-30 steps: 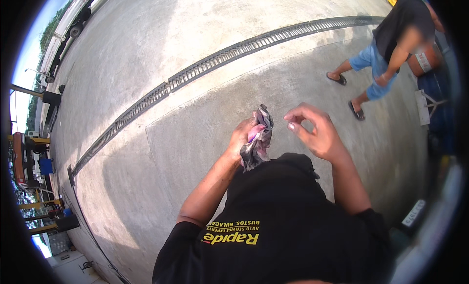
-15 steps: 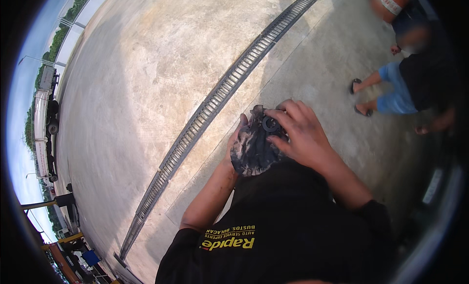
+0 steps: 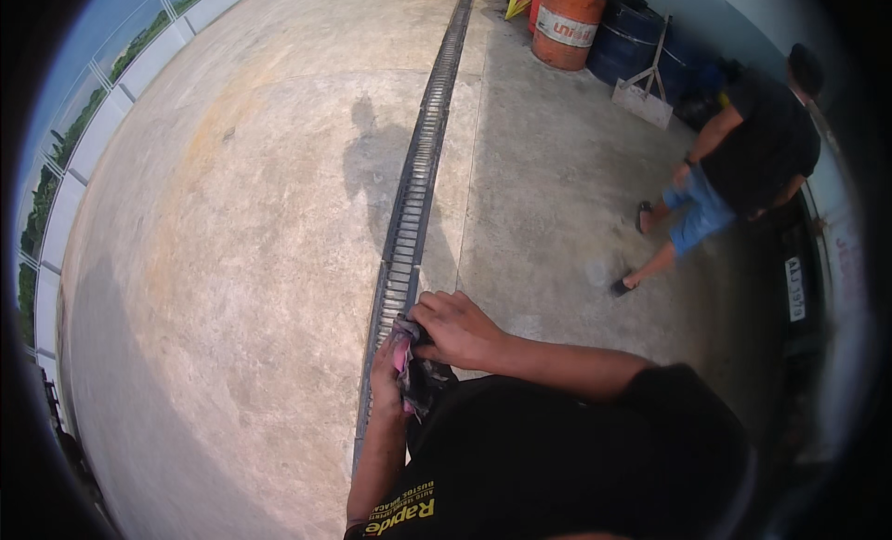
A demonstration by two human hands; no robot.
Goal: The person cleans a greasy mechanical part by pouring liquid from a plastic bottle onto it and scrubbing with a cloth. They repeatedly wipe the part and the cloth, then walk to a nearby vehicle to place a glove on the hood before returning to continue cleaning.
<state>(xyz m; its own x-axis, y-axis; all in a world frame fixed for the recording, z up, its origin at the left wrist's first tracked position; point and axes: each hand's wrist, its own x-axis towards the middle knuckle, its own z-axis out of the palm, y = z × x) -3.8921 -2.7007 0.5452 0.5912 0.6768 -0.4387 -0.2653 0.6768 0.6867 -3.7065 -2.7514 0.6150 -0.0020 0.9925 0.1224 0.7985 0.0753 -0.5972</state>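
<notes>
My left hand [image 3: 384, 377] is closed around a crumpled, dirty rag [image 3: 427, 384], black with pink patches, in front of my body. Curled over the upper side of the rag is my right hand [image 3: 462, 330], its thumb and fingers gripping a small black part [image 3: 421, 336]. Most of that part is hidden by the fingers; half a second ago its round, ring-shaped end showed. The two hands are close together, above the floor drain.
A long drain grate [image 3: 410, 221] runs across the concrete floor [image 3: 269, 233]. To the right, a person [image 3: 753, 150] in blue shorts walks beside a parked vehicle [image 3: 841, 252]. An orange drum [image 3: 565, 24] and blue drums [image 3: 621, 40] stand at the far right, near a triangular-framed tool [image 3: 645, 96].
My view has swung right, bringing the drums into sight and taking the truck out. Both hands keep their hold on the rag and black part, now turned so the ring end is hidden.
</notes>
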